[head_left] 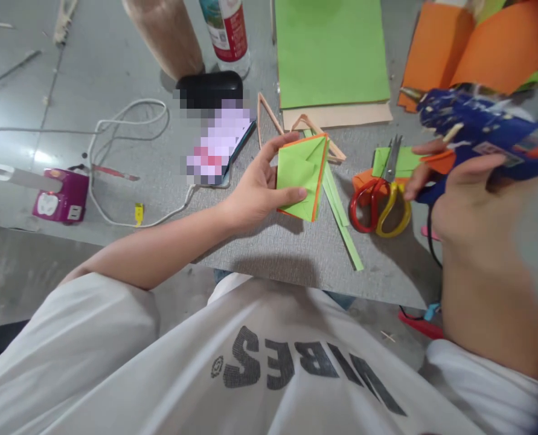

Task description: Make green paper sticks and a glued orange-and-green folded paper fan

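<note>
My left hand (269, 178) is closed on a small folded paper piece (299, 175), green on its face with orange along the edges, thumb on top. At the right, my right hand (463, 181) grips a blue glue gun (481, 121) by its handle, its nozzle pointing left; whitish glue strings cling to the body. Just left of that hand lie scissors (380, 205) with one red and one yellow handle loop. Under their blades are a green paper piece (409, 162) and some orange paper. Green paper strips (341, 211) stretch beside the folded piece.
Behind are stacked green sheets (334, 51), orange paper (499, 48), and tan strips (269, 115). Toward the left stand a bottle (227, 36) and a brown container (164, 36), near a black case (214, 87), a phone (221, 142), a white cable (92, 193) and a purple adapter (64, 196).
</note>
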Motion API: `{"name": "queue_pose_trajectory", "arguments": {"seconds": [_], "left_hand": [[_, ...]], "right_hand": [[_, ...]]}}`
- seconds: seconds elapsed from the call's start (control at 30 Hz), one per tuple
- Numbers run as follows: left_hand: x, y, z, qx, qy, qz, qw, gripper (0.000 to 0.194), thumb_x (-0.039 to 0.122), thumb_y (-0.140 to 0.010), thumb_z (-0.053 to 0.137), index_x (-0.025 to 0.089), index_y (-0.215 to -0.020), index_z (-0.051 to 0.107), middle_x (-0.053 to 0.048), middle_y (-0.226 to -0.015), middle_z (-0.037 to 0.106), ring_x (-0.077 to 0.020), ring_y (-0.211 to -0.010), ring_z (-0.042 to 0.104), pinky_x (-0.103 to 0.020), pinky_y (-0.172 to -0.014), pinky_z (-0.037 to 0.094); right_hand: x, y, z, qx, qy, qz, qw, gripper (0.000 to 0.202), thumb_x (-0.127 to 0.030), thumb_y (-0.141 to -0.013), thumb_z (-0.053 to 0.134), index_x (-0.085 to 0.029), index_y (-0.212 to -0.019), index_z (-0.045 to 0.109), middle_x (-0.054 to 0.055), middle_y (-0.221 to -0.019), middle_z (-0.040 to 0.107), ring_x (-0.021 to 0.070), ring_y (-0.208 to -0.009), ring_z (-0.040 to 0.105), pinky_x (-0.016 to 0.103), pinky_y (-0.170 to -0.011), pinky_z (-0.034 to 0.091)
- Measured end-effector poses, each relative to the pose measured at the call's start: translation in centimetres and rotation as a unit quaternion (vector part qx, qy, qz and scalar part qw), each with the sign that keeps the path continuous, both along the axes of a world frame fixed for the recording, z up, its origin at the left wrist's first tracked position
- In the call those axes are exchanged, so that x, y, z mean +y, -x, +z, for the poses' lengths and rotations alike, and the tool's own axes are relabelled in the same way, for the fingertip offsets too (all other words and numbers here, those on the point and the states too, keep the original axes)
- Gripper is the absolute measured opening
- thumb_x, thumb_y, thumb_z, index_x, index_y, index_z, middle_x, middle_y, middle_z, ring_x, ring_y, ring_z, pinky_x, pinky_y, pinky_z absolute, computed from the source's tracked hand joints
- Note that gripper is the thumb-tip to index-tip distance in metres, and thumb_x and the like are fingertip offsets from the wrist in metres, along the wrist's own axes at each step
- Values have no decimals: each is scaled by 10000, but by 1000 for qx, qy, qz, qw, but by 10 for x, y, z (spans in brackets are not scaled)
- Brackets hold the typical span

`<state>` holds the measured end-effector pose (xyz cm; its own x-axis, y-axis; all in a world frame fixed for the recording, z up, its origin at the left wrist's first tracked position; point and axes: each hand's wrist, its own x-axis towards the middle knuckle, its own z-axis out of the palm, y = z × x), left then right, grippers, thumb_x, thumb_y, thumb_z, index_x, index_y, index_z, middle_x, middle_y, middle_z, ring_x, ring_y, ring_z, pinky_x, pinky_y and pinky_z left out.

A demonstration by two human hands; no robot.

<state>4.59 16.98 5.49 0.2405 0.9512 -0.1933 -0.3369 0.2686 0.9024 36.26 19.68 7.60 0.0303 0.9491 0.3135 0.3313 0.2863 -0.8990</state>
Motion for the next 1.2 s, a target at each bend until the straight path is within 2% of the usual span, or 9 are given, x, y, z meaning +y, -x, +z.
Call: {"name": "queue_pose_trajectory", "arguments": {"seconds": [0.13,0.23,0.4,0.5,0.7,0.87,0.97,1.03,1.2], "left_hand": [[6,1,-3,-12,-1,16,1000,1039,312,-723,1099,354,-1614,567,-87,-1313,796,-393,-1316,820,-552,-1069,723],[9,1,-7,-15,5,38,999,1011,304,-744,1090,336,-1594,542,-87,-1293,794,-337,-1255,825,-520,-1075,719],[12,0,-10,-30,30,73,996,947,250,-743,1068,315,-1514,521,-79,-1276,781,-282,-1182,805,-486,-1045,708],[14,-1,-11,-35,40,98,994,891,217,-719,1060,325,-1445,556,-74,-1294,767,-286,-1215,779,-484,-1044,697],[16,-3,-14,-54,36,87,994,933,203,-671,1075,331,-1440,563,-68,-1260,747,-297,-1223,750,-492,-1044,681],[17,-4,-14,-41,-1,110,993,935,216,-656,1080,327,-1431,570,-72,-1285,738,-301,-1241,737,-489,-1072,668],[16,-5,-15,-37,-7,116,993,955,243,-648,1086,329,-1451,576,-78,-1288,745,-325,-1265,740,-500,-1072,666],[15,-5,-15,-36,-9,111,993,968,272,-648,1093,334,-1466,579,-83,-1305,750,-334,-1276,746,-501,-1070,664],[10,-6,-14,-11,-49,102,993,932,330,-655,1108,306,-1433,594,-84,-1325,752,-314,-1271,754,-471,-1100,638]], "right_hand": [[-4,-32,27,-250,-71,-71,963,609,-818,-1037,756,-215,-1069,826,135,-929,806,217,-664,660,427,-697,523],[-11,-63,34,-469,-10,-189,863,391,-546,-1004,788,-204,-1178,858,159,-905,804,319,-804,747,451,-736,492],[-13,-137,18,-649,123,-283,695,560,-338,-937,674,-47,-1395,812,357,-1086,824,501,-1053,787,564,-857,482],[-20,-181,5,-688,153,-273,655,600,-293,-961,572,-4,-1434,801,420,-1142,794,546,-1168,776,602,-877,512],[-42,-226,-5,-665,200,-145,705,616,-291,-923,632,-138,-1504,769,330,-1254,839,501,-1224,803,572,-973,621],[-38,-217,33,-652,222,-164,706,611,-322,-840,748,-132,-1419,780,293,-1269,865,466,-1196,843,553,-1001,635],[-35,-158,65,-663,112,-153,724,402,-365,-934,705,-221,-1288,827,237,-1274,880,452,-1212,829,555,-921,611],[-34,-95,74,-596,33,-73,799,334,-358,-984,688,-247,-1260,841,194,-1250,888,389,-1122,839,507,-893,610],[-28,53,40,-253,136,134,949,553,-630,-974,859,-227,-1350,809,117,-1166,888,281,-911,826,429,-805,652]]}}
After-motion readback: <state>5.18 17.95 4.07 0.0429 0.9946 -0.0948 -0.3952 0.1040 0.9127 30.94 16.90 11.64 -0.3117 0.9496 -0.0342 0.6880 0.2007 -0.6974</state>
